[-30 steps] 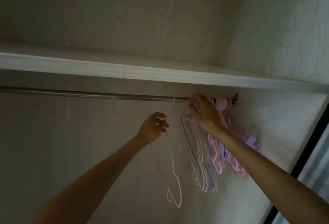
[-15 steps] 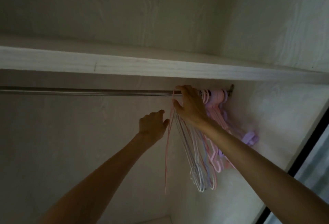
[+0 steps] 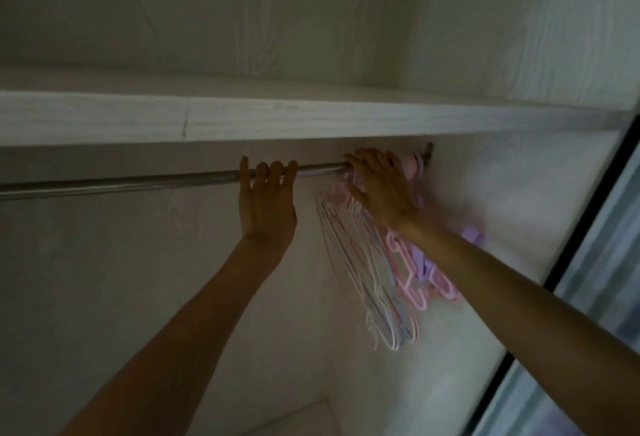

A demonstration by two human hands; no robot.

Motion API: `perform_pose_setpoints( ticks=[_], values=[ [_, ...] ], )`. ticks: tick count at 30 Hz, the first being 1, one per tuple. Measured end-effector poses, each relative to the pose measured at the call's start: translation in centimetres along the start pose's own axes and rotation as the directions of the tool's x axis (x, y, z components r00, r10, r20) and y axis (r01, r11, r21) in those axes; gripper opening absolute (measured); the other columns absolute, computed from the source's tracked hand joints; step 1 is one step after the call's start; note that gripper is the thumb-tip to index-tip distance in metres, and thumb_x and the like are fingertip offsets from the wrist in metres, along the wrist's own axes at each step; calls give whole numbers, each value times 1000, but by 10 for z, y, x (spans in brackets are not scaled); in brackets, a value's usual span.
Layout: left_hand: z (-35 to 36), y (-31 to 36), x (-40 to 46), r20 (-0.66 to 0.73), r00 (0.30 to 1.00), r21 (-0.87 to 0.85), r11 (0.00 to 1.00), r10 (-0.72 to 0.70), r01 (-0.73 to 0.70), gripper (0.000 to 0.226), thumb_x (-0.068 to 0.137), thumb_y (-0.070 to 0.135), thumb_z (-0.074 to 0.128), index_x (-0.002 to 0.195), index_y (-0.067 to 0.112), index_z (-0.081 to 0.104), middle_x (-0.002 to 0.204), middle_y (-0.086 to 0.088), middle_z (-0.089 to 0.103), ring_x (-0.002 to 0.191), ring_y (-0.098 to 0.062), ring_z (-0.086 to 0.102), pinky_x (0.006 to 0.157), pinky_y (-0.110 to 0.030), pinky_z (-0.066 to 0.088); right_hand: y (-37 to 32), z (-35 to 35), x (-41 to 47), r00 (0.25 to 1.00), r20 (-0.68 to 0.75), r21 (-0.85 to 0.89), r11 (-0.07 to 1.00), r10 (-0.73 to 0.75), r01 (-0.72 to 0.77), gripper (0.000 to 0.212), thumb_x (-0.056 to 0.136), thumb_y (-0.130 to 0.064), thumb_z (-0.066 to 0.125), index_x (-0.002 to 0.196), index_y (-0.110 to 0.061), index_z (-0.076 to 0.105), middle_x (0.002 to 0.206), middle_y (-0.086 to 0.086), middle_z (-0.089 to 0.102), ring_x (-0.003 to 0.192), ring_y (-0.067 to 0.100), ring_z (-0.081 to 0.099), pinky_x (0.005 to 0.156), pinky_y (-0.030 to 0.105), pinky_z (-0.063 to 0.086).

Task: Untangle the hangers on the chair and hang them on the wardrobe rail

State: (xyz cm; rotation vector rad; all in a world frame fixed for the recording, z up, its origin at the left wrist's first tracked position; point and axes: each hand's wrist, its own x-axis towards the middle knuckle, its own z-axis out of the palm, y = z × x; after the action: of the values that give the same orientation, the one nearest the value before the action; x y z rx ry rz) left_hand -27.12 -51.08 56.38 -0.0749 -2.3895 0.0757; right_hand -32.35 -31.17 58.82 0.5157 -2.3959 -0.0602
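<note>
1. Left hand (image 3: pixel 266 203) up at the wardrobe rail (image 3: pixel 138 182); fingertips hooked over the bar, palm flat below it. Nothing in it, just resting on the rail.
2. Right hand (image 3: pixel 377 186) at the far right end of the rail, fingers spread and mostly straight, pressed against the hanger hooks. Looks like pushing, not grasping, but the frame is blurred there.
3. Hangers (image 3: pixel 384 279): bunch of thin pink, white and lilac ones hanging off the rail just right of the left hand, tight against the right side wall (image 3: pixel 502 210). They look swung, motion-blurred.
4. Shelf (image 3: pixel 311 117) sits right above the rail.
5. Progress: many hangers already on the rail, neither hand carrying one. Chair not in view, so cannot tell how many are left. Likely late in the task or between trips.
</note>
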Motion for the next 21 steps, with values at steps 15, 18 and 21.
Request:
perform_pose_setpoints(
  ticks=[15,18,21],
  values=[
    [-13,26,-36,-46,995,-74,993,92,-95,75,83,20,56,149,25,20,156,-9,22,144,-28,21,114,-51,-9,7,-39,-70,1000,-30,23,1000,-3,4,51,73,-35,43,112,-9,64,110,11,64,99,31,61,87,35,38],
    [-25,82,-66,-150,959,-253,928,241,-273,54,62,17,75,114,27,65,108,-2,69,98,-27,66,100,-42,32,12,-57,-120,1000,7,100,995,8,-8,33,77,-32,46,97,-17,68,97,4,66,92,23,59,78,34,41],
    [-43,137,-95,140,929,-452,857,342,-247,29,87,28,54,115,29,62,110,1,68,98,-24,66,86,-32,46,27,-71,-189,987,136,139,985,88,-107,22,86,-30,56,104,-25,67,104,-4,65,98,17,59,83,27,40]
  ],
)
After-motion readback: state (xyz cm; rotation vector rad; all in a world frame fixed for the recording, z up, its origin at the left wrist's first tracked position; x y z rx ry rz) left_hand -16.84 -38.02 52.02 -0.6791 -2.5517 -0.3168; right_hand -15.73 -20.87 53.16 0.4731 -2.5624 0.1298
